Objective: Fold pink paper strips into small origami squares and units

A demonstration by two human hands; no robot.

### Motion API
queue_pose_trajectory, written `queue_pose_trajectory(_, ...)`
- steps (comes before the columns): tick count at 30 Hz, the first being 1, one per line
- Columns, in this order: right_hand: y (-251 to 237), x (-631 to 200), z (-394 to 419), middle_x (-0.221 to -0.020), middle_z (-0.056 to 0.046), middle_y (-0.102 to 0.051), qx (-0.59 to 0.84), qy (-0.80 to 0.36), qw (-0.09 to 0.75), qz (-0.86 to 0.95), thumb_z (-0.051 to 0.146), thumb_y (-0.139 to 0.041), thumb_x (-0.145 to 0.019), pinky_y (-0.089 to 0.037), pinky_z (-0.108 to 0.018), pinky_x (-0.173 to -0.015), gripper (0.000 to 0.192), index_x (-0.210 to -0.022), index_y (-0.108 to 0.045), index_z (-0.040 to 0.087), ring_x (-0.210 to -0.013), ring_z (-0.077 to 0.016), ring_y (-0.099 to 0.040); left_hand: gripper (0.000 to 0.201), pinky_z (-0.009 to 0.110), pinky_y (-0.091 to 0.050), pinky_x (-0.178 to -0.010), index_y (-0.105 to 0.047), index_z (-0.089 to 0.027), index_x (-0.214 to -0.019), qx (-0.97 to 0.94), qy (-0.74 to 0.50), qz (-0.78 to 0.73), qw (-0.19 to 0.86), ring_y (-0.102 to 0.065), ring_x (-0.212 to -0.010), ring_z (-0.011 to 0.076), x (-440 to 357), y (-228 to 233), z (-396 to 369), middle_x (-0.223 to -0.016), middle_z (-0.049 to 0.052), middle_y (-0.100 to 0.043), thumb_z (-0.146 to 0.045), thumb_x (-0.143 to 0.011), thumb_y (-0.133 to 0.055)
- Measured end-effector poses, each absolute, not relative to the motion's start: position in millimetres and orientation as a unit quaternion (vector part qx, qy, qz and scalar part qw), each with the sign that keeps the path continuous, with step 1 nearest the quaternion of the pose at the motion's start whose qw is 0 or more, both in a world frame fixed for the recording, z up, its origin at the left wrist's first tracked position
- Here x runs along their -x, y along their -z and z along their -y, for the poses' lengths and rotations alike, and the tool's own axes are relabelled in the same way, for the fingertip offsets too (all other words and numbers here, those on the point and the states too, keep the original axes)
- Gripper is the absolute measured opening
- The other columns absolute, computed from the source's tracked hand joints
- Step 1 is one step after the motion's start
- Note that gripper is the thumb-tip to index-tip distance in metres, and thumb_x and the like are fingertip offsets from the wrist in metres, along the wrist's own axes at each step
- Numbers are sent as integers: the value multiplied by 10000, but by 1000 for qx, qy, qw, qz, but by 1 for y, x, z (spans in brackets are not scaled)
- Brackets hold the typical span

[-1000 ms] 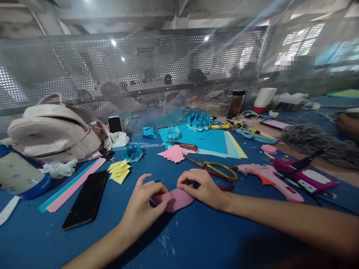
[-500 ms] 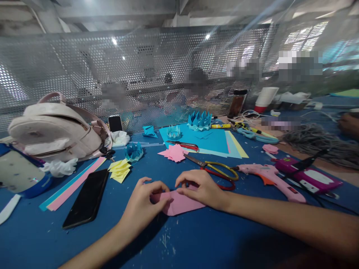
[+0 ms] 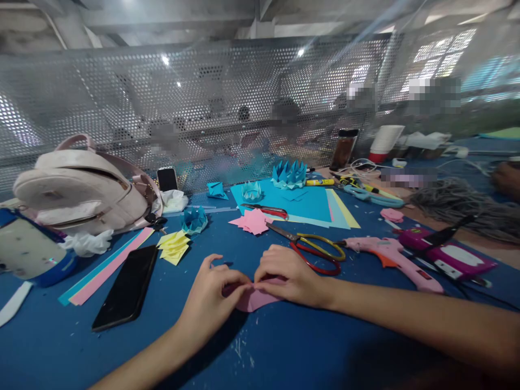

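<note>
— Between both pinches, where the left hand (image 3: 211,295) and right hand (image 3: 286,276) meet fingertip to fingertip, lies the pink paper (image 3: 254,298), flat on the blue table (image 3: 284,352). Fingers closed on its top fold; press evenly.

— Counts?

— Beyond the right hand: two scissors (image 3: 317,252), one glue gun (image 3: 385,254). Left of the grip: one black phone (image 3: 125,287).

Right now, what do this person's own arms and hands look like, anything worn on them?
Both are bare. The left hand and right hand show no gloves, and no rings can be made out. The forearms are uncovered as far as the picture's edge: no sleeves, watch, bracelets or markings in view. The fingers look slim, with short nails. Each arm comes in from the bottom of the picture, the right one long and partly in shadow.
</note>
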State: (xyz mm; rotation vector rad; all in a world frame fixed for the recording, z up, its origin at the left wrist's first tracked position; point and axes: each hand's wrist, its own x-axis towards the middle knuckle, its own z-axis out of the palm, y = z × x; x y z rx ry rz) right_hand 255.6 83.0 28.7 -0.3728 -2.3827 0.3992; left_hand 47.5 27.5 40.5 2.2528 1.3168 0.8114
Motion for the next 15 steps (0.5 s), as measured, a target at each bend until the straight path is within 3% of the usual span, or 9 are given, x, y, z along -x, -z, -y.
queue_pose_trajectory(7,-28,-255,-84,-756,-18,-680,170,-165,343,909,382,-545,-970,-351,-281,-712,274,-834,-655,170,-693,-124,-584,243,544,-249,-1095,-735,-283,-923,-815,-286,-463,199,-627,-702,158,-45,-40,-29,-818,-43,-754,-136,-920,-541)
queue_pose_trajectory(15,-30,-255,-82,-747,-20,-684,168,-164,350,907,381,-534,-975,-356,-284,-694,286,-826,-656,171,-686,-123,-581,133,544,-237,-1122,-703,-232,-770,-817,-278,-464,199,-631,-638,143,-42,-37,-33,-683,-58,-717,-163,-862,-636)
